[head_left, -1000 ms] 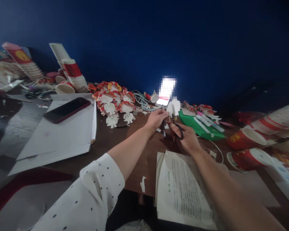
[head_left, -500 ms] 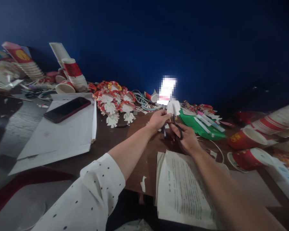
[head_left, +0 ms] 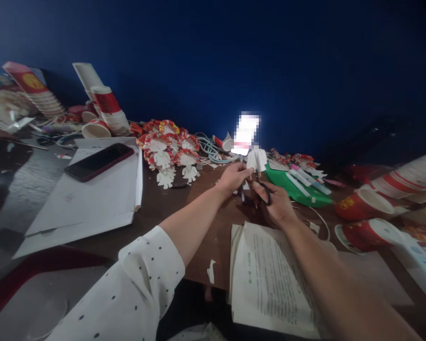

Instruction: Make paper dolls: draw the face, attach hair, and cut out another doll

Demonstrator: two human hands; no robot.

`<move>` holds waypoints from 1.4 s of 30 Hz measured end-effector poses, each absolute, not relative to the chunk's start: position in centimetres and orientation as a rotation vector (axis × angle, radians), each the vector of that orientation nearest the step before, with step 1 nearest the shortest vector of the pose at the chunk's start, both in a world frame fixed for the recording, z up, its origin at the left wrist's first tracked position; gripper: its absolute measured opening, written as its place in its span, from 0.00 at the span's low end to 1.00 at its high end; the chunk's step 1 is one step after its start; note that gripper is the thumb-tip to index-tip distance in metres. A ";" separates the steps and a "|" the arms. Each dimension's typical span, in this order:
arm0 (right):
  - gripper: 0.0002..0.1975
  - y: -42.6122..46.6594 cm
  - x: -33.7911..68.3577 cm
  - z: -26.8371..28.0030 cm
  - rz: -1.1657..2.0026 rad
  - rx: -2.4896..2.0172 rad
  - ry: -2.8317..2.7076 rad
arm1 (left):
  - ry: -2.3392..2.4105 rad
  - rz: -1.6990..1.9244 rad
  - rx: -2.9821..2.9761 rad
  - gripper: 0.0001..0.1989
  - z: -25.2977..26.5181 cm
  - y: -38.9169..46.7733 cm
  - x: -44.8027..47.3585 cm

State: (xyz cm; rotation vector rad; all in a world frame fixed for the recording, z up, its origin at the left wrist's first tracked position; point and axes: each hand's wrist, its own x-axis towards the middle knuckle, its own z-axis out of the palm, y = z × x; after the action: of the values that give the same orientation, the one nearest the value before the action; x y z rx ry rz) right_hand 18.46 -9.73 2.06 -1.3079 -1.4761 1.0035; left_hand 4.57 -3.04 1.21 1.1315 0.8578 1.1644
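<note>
My left hand [head_left: 235, 178] pinches a small white paper piece [head_left: 257, 160] in front of the lit phone [head_left: 246, 132]. Just to its right, my right hand [head_left: 275, 201] is closed around black-handled scissors [head_left: 266, 193]. The blades point up at the paper's lower edge, and the hands partly hide them. Left of my hands lie several white paper figures [head_left: 165, 177] with red, patterned curved tops. A printed booklet [head_left: 266, 279] lies under my right forearm.
A dark phone [head_left: 99, 162] rests on a white folder [head_left: 74, 199] at left. Paper cups [head_left: 110, 111] stand stacked behind it. Markers [head_left: 305, 180] lie on a green sheet [head_left: 280, 179]; red cups [head_left: 367, 203] and a power strip [head_left: 424, 265] are at right.
The white paper has shifted very slightly to the right at the scissors. Both hands stay in nearly the same place. At the far left edge, a blurred shape has moved.
</note>
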 end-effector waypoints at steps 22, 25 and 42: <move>0.23 -9.6 18.9 2.4 0.989 -1.343 -1.537 | 0.881 1.211 1.079 0.14 1.3 -3.0 4.7; 0.22 -9.7 18.8 2.4 1.006 -1.338 -1.492 | 0.908 1.211 1.031 0.14 1.6 -3.4 4.9; 0.21 -9.4 19.3 2.2 0.993 -1.313 -1.536 | 0.842 1.181 0.960 0.13 1.6 -3.5 5.1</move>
State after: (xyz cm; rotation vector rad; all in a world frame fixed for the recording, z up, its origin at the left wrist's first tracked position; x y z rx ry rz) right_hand 19.27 -9.37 2.18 -1.3134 -1.5356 0.9926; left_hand 5.10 -3.49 1.59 0.9601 0.8417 1.1813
